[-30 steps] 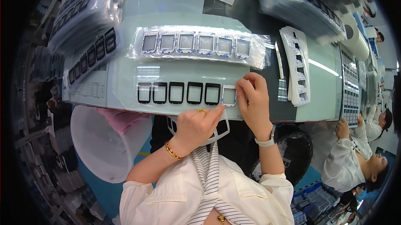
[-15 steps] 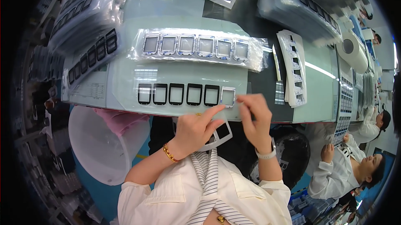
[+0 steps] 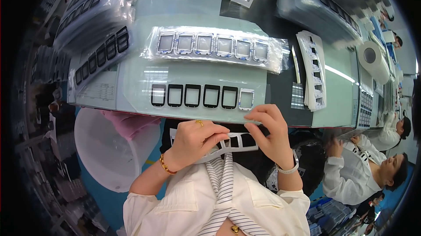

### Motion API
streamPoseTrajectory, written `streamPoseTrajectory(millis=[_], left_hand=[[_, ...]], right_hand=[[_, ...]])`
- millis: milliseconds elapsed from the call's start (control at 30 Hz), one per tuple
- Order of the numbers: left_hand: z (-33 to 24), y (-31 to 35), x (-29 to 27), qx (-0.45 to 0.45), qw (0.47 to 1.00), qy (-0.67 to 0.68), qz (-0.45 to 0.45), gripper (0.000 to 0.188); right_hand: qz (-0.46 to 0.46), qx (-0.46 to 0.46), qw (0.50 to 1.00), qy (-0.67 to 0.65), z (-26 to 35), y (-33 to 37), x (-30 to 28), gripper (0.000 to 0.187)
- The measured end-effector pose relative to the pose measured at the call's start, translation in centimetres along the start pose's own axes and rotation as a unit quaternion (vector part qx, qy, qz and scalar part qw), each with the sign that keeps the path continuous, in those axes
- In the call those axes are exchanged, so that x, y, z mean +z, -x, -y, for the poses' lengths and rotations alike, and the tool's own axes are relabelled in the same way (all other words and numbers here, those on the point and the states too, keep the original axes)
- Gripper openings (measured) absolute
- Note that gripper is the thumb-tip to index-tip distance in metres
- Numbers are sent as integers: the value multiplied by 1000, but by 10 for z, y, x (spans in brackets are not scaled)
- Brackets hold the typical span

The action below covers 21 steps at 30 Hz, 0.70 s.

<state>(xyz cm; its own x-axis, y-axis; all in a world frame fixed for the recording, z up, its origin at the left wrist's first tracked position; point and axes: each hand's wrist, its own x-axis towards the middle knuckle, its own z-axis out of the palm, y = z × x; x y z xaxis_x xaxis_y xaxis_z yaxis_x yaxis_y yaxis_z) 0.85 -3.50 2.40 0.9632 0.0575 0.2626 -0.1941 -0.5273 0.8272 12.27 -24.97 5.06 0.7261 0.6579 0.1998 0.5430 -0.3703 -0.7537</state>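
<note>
My left hand (image 3: pixel 192 142) pinches a white strip with square window cutouts (image 3: pixel 240 143) between thumb and fingers, in front of the table edge. The strip bends, and its right end passes by my right thumb. My right hand (image 3: pixel 271 133) hovers at the table edge with fingers curved, thumb and fingertips apart; nothing shows between them. Just beyond it lies a white-faced rectangular frame (image 3: pixel 240 100), at the right end of a row of several black frames (image 3: pixel 192 95) on the glass tabletop.
Behind the row lies a clear plastic sheet with several white-and-blue frames (image 3: pixel 205 45). A stack of white cut-out strips (image 3: pixel 312 71) stands at right beside a thin blade-like strip (image 3: pixel 296 65). Stacked plastic trays (image 3: pixel 94 12) rise at left. A white bin (image 3: pixel 112 157) stands below; a co-worker (image 3: pixel 364 170) sits at right.
My right hand has drawn back from the white-faced frame toward me. My left hand has moved slightly left and down, and the white strip has tilted to lie more level.
</note>
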Motion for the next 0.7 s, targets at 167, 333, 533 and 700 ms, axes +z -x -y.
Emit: streamPoseTrajectory(millis=[167, 333, 533, 700], left_hand=[[1, 0, -1, -11, 1000, 15, 7, 11], [12, 5, -2, -66, 997, -11, 26, 18], [16, 6, 2, -61, 986, -152, 3, 32], [17, 4, 8, -32, 984, -176, -11, 24]], right_hand=[[89, -49, 993, -51, 12, -4, 3, 19], [123, -85, 987, -60, 29, -7, -3, 20], [45, -64, 987, -138, 35, -26, -18, 9], [-16, 80, 987, -140, -25, -51, 19, 8]])
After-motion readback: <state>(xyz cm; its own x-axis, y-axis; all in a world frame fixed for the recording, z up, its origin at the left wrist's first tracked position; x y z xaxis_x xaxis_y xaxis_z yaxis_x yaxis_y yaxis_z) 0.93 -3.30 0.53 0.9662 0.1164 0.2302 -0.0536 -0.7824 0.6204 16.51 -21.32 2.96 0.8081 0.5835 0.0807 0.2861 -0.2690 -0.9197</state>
